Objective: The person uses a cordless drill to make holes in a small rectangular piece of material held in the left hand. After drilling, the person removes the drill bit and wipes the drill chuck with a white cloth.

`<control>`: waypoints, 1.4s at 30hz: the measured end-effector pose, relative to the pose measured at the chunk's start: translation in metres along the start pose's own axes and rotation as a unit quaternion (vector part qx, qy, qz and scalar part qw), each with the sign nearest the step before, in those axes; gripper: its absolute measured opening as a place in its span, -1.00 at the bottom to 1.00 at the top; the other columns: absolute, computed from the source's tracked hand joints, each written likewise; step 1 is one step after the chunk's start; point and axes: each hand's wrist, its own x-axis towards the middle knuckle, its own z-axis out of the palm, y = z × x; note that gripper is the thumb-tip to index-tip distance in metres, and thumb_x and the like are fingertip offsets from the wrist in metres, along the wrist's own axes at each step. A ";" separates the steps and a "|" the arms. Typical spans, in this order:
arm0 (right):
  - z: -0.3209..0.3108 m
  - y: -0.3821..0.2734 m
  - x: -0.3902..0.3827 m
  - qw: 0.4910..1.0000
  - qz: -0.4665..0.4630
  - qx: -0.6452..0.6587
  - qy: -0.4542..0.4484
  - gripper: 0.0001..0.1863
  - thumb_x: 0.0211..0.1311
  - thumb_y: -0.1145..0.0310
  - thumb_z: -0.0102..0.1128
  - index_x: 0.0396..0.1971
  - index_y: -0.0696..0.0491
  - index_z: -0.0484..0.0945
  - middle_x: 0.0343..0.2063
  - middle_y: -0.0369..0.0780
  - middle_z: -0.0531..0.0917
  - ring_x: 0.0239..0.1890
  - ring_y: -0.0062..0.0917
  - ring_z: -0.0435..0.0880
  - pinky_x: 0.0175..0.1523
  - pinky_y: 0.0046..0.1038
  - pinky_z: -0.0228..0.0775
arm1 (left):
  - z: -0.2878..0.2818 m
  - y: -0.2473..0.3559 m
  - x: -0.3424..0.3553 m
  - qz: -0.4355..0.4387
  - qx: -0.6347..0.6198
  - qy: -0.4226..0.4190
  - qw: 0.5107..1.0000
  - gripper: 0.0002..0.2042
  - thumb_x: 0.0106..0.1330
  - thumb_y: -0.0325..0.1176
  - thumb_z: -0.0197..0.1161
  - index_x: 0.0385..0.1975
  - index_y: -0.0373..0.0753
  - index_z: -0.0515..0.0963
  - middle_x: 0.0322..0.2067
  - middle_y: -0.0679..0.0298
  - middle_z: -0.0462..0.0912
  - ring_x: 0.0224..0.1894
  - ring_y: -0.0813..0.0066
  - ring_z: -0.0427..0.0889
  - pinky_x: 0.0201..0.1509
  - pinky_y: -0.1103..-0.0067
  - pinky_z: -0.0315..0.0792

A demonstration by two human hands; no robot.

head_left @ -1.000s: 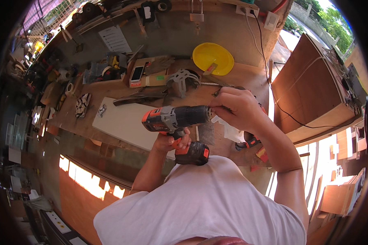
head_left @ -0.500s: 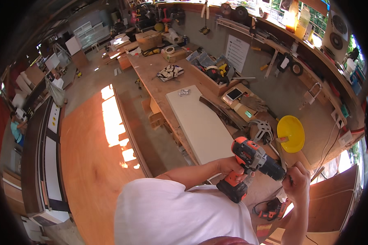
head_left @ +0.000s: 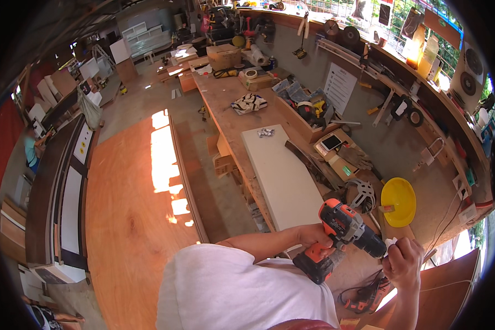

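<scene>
My left hand (head_left: 312, 236) grips the handle of an orange and grey cordless drill (head_left: 342, 224) with a black battery at its foot. The drill points to the right, level, in front of my body. My right hand (head_left: 404, 263) is closed around the drill's black front end and pinches a small white bit (head_left: 390, 242) there. Both hands are held over the near end of a long wooden workbench (head_left: 225, 104), just past the end of a white board (head_left: 283, 176) lying on it.
A yellow bowl (head_left: 399, 201) and a white fan-like part (head_left: 362, 193) sit on the bench near the drill. Another orange power tool (head_left: 366, 300) lies low at the right. Bins, tape rolls and tools crowd the bench's far end. A large plywood sheet (head_left: 132, 220) lies at the left.
The view has swung left, so the bench now runs away to the upper left. The drill stays in both hands, with my right hand still at its front end.
</scene>
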 end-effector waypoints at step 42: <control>0.040 -0.034 -0.028 0.896 0.342 0.244 0.143 -0.92 0.09 0.52 0.24 -0.38 0.10 0.57 -0.52 -0.21 0.61 -0.49 -0.38 0.61 -0.37 -0.45 0.41 | -0.003 0.005 -0.008 0.016 0.008 -0.074 0.997 -0.40 0.05 -0.03 0.39 0.03 -0.28 0.44 -0.56 0.28 0.54 -0.50 0.43 0.51 -0.07 0.40 0.29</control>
